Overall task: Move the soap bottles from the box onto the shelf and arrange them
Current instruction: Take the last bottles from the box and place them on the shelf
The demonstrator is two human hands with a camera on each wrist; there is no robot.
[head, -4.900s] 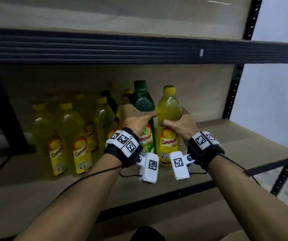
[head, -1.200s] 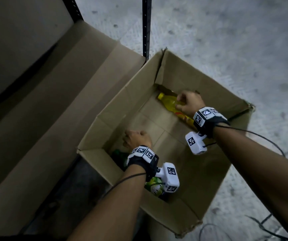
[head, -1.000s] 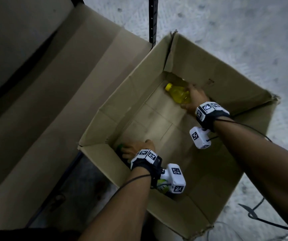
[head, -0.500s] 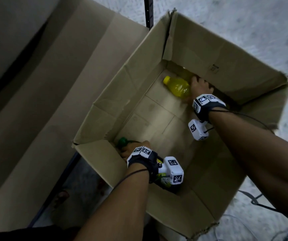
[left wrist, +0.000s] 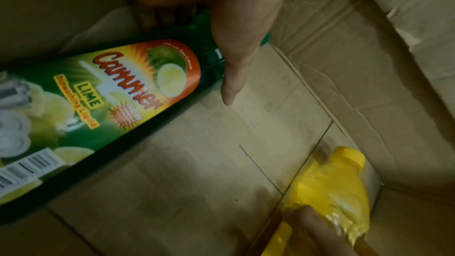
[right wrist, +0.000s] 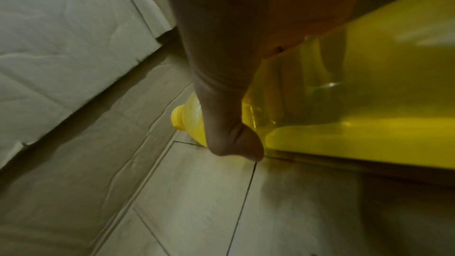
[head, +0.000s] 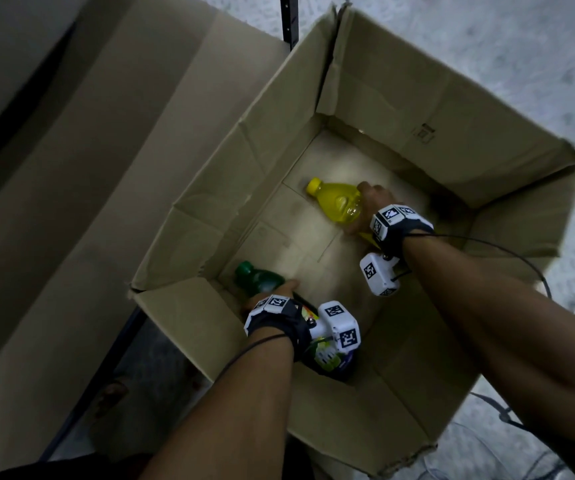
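Both forearms reach down and forward, each wrist wearing a black strap with tagged white blocks. The left hand (head: 272,294) sits lower and nearer, fingers curled round what it grips — its thumb (left wrist: 236,50) lies straight along the side. The right hand (head: 371,206) reaches farther out, fingers wrapped over its load — thumb (right wrist: 229,108) pointing downward.

Box (head: 397,81) open at top, all flaps (head: 189,317) folded outward, so both arms enter from above with nothing across the opening. Inside, 2 bottles lie on the floor: green bottle (left wrist: 128,92) tight against the near-left wall, yellow bottle (head: 338,204) toward the far right, with bare cardboard floor (left wrist: 197,163) between them. The shelf upright (head: 288,20) stands just behind the box's far-left corner, shelf board (head: 71,188) alongside the left wall.
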